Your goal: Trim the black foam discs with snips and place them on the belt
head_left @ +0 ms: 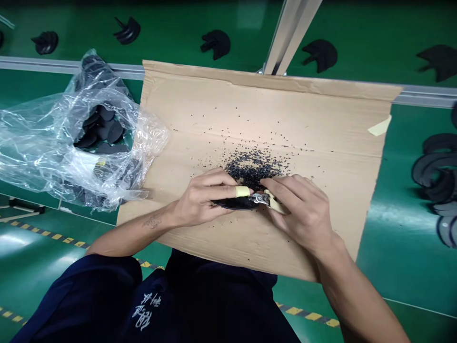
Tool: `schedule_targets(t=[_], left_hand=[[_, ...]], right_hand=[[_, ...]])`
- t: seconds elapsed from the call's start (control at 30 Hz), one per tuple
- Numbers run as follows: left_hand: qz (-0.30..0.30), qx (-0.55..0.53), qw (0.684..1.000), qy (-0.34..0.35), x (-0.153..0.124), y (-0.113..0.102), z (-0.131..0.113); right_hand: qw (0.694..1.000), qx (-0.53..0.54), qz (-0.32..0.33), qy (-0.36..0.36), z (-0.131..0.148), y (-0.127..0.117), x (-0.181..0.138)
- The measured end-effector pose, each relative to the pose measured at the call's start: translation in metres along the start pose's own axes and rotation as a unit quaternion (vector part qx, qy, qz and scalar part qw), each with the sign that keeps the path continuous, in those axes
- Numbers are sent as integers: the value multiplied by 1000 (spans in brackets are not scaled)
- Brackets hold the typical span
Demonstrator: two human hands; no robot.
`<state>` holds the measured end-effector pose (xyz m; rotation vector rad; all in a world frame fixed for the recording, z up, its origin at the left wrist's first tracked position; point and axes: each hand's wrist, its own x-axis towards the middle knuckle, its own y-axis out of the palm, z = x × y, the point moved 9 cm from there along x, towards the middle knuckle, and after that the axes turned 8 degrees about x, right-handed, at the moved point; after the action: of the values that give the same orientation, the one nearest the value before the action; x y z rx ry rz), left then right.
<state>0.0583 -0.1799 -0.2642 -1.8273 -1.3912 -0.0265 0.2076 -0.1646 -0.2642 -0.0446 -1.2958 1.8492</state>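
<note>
Both hands are working low in the middle of the frame, over a sheet of cardboard lying on the green surface. The left hand is pinching a flat black part along its edge, fingers curled and pressed close together, with a yellow finger cot on the one sitting on top of the part. The part is poking out to the right from under those fingertips, so it's lying right between the two hands.

The right hand is wrapping its fingers around a small metal cutter, whose tip is touching the right end of the black part. Can't really tell how far the cutter blades are apart, too small.

Just above the fingers a pile of tiny black trimmings is sitting on the cardboard, scattering outward from there. At the left of the frame a crumpled clear plastic bag is holding more black parts. Along the top, a few similar black pieces are lying spaced out on the green belt, and another stack is sitting at the right edge.
</note>
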Motion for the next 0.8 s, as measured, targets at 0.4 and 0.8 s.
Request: schedule_targets(t=[0.4,0.8], left_hand=[[-9,-56,998,-14,-2,2,3],[-21,-31,996,-79,0,-3,12]], right_hand=[[999,7,-8,33,-7,1,-5],[969,242,6,58,-6,4,4]])
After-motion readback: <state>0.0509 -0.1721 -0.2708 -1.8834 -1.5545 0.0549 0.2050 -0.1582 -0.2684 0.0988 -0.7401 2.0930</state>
